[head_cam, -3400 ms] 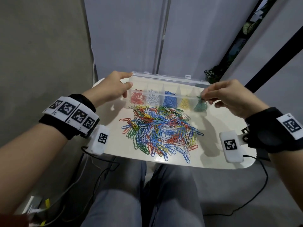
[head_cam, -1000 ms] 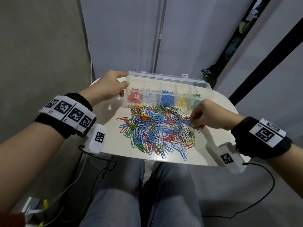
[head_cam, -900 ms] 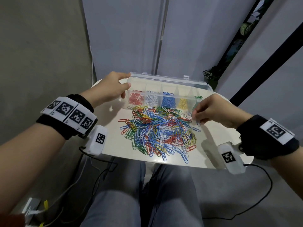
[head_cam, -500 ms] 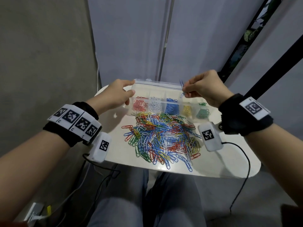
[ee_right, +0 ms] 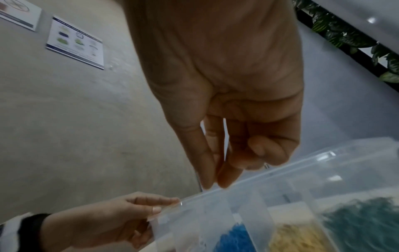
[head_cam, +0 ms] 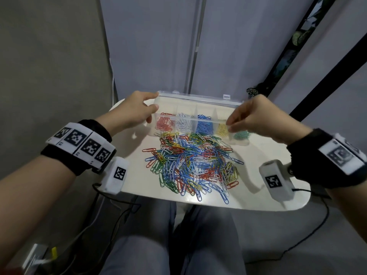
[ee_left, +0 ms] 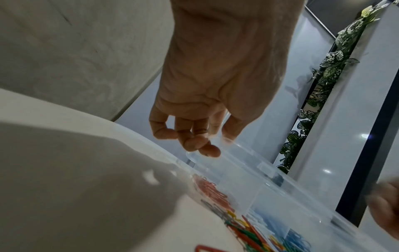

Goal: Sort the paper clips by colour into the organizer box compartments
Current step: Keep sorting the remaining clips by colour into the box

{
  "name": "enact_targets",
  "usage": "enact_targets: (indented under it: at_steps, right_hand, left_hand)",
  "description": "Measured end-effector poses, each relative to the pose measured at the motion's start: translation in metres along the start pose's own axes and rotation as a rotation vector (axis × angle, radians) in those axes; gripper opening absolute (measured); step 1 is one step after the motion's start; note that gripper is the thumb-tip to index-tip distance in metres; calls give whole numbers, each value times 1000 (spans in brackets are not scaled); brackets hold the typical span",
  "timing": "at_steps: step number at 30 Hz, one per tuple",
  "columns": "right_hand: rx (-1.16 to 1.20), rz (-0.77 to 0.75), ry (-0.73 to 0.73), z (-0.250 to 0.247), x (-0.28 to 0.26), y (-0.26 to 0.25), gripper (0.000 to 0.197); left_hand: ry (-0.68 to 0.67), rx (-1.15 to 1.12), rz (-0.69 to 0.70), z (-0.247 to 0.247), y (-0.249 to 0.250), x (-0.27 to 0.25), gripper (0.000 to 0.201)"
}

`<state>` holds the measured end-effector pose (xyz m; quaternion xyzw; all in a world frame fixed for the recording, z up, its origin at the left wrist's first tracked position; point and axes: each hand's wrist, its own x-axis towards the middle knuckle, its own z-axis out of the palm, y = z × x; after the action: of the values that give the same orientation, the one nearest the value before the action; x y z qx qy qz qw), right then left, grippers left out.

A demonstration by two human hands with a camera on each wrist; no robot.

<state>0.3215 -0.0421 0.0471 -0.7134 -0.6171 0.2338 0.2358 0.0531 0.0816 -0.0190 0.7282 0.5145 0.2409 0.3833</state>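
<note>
Your left hand [head_cam: 133, 114] holds the left end of the box [head_cam: 198, 100]; the thumb and fingers pinch its clear wall, and that looks like it is there to keep the box from sliding when the other hand drops clips in; the left wrist view shows the fingertips [ee_left: 208, 149] curled onto the clear rim.

Your right hand [head_cam: 256, 119] hangs over the right part of the box, above the yellow clips [head_cam: 222, 129] and green clips [head_cam: 241, 134]; the thumb and fingers point down and lie close together; you cannot tell if a clip is between them, since the hand is a bit blurred and no clip shows in the right wrist view.

The box sits at the far edge of the bench [head_cam: 258, 199] with its lid standing open at the back, so every slot is easy to reach; from left to right it holds red clips [head_cam: 163, 124], white clips [head_cam: 183, 124], blue clips [head_cam: 204, 124], then yellow and green.

The big mixed pile [head_cam: 191, 165] lies just in front of the box, so each trip from pile to slot is short; most clips are still in the pile, so I think the sorting is far from done.
</note>
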Motion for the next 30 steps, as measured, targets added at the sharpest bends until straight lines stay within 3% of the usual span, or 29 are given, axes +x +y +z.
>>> enact_targets:
  at_steps: [4, 7, 11, 22, 30]
  right_hand:
    - [-279, 26, -197, 14, -17, 22, 20]
    - [-422, 78, -243, 25, -23, 38, 21]
    - [-381, 97, -200, 29, -25, 43, 8]
    - [-469, -53, -193, 34, -32, 40, 12]
    - [-312, -28, -257, 34, -28, 42, 18]
  left_hand:
    - [-2, -6, -5, 0, 1, -1, 49]
    - [3, 0, -9, 0, 2, -2, 49]
    - [9, 7, -19, 0, 2, -1, 49]
    - [10, 7, -17, -1, 5, -5, 48]
    - [11, 7, 1, 1, 5, -5, 48]
